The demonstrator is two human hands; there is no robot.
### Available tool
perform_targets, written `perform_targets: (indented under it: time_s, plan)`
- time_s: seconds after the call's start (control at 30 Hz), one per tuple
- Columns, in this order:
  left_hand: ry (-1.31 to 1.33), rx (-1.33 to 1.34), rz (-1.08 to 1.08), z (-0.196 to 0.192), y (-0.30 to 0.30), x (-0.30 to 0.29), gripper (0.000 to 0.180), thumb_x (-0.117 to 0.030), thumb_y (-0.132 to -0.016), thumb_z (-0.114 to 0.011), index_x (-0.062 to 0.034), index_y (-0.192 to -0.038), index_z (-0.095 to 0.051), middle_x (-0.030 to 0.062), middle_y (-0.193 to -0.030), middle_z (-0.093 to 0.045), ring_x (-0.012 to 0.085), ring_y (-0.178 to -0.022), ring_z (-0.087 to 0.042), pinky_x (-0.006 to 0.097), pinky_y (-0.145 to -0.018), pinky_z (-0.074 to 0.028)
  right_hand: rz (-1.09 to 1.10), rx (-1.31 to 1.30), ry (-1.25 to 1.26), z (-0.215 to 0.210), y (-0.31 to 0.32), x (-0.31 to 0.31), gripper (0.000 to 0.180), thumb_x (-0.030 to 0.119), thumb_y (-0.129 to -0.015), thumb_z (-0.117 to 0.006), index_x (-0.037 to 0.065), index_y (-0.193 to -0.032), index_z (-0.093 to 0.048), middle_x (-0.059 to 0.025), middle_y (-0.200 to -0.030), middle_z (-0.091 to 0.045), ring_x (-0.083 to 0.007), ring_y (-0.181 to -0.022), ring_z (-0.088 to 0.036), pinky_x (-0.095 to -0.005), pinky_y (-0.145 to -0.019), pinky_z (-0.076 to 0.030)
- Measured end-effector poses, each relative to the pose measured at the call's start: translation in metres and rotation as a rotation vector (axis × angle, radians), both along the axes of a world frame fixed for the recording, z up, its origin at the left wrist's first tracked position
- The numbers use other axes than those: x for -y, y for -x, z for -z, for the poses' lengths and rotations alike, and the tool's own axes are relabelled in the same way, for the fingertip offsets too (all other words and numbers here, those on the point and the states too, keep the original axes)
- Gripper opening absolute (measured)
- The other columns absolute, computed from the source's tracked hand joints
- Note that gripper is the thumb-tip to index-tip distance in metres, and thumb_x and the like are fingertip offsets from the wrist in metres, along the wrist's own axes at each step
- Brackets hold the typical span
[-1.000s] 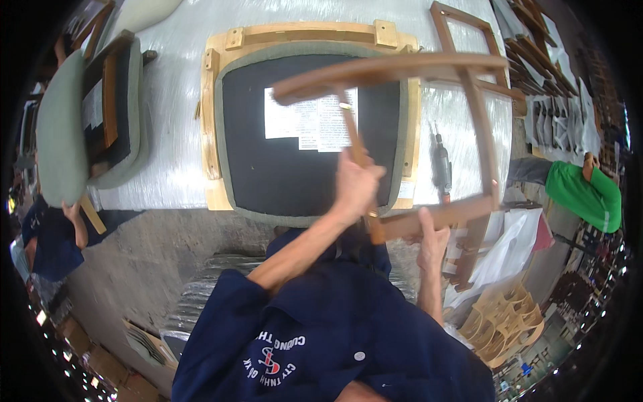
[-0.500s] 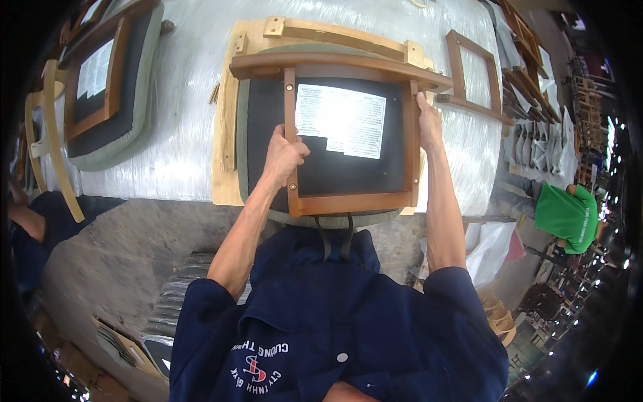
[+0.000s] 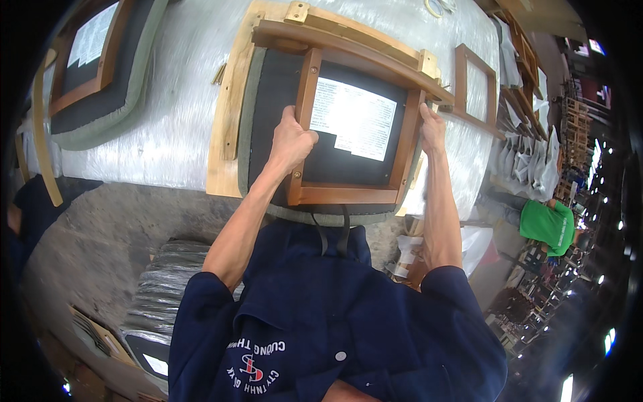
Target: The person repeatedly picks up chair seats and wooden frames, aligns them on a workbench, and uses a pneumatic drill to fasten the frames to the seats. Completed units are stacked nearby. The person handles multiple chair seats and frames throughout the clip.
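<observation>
A brown wooden frame (image 3: 348,195) lies on the black underside (image 3: 273,87) of a seat cushion with a grey-green edge. My left hand (image 3: 292,141) is closed around the frame's left rail, thumb toward the inside. On the opposite side my right hand (image 3: 432,129) grips the right rail near its far corner, its fingers partly hidden. White printed sheets (image 3: 358,122) lie on the black underside, inside the frame. Beneath the cushion is a pale wooden jig (image 3: 225,127) with a raised far rail and blocks.
Plastic wrap covers the table (image 3: 181,100). At left rests another cushion (image 3: 120,110) with a frame; a smaller brown frame (image 3: 461,80) lies at right. A tape roll (image 3: 435,8) sits at the far edge. Wrapped stacks (image 3: 167,281) stand below; a person in green (image 3: 548,226) is at right.
The view has shifted, and the frame, cushion and jig now appear turned clockwise. Both my hands keep their hold on the side rails.
</observation>
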State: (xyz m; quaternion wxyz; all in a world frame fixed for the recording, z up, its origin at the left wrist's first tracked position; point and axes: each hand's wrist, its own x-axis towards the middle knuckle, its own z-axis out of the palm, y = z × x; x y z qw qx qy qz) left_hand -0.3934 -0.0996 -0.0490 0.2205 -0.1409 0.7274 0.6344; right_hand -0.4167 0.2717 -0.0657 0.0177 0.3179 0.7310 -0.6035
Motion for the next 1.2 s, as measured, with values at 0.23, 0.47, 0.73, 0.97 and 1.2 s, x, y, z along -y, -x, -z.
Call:
perform_targets:
  time_s: [0.23,0.47,0.73,0.97,1.2]
  plan:
    - [-0.01,0.023,-0.007,0.009,0.003,0.006,0.065,-0.006,-0.07,-0.063,0.0091,-0.13,-0.047,0.0132,-0.095,-0.064,0.0208,-0.075,-0.063,0.032,-0.069,-0.051,-0.033,0.011,-0.111,0.001,0.001,0.005,0.043,0.028,-0.1,-0.066,-0.009,-0.121,-0.067,-0.0125,-0.108,-0.073,-0.0163,-0.099,-0.065,-0.0297,-0.089,-0.05]
    - [0.957,-0.546,0.236,-0.001,-0.004,0.008,0.064,-0.022,-0.081,-0.075,0.0076,-0.133,-0.051,0.0244,-0.127,-0.056,0.0394,-0.115,-0.055,0.045,-0.098,-0.046,-0.021,0.031,-0.398,-0.004,0.006,0.02,0.043,0.031,-0.098,-0.065,-0.007,-0.116,-0.07,-0.0151,-0.102,-0.074,-0.0212,-0.093,-0.066,-0.0343,-0.088,-0.05]
    - [0.743,-0.43,0.132,0.015,-0.014,-0.003,0.048,-0.029,-0.095,-0.063,0.0028,-0.13,-0.056,0.0201,-0.109,-0.062,0.0372,-0.097,-0.066,0.047,-0.08,-0.055,-0.367,0.038,-1.131,-0.015,-0.036,0.07,0.056,0.032,-0.1,-0.055,-0.004,-0.141,-0.044,-0.0316,-0.09,-0.069,-0.0489,-0.083,-0.068,-0.053,-0.077,-0.054]
    - [0.751,-0.603,0.126,0.022,0.02,-0.006,0.053,-0.027,-0.091,-0.068,0.005,-0.131,-0.055,0.021,-0.107,-0.064,0.0371,-0.099,-0.064,0.046,-0.085,-0.053,-0.373,0.07,-1.131,0.003,-0.015,0.057,0.06,0.029,-0.1,-0.054,-0.005,-0.147,-0.037,-0.0305,-0.081,-0.068,-0.0478,-0.076,-0.069,-0.054,-0.07,-0.055]
    - [0.832,-0.412,0.141,0.004,-0.048,-0.006,0.05,-0.033,-0.094,-0.067,0.0043,-0.126,-0.061,0.0232,-0.117,-0.065,0.0402,-0.106,-0.064,0.046,-0.089,-0.052,-0.419,0.2,-1.052,-0.011,-0.097,0.069,0.064,0.031,-0.102,-0.051,0.004,-0.156,-0.028,-0.0253,-0.083,-0.07,-0.0445,-0.068,-0.068,-0.0524,-0.065,-0.055]
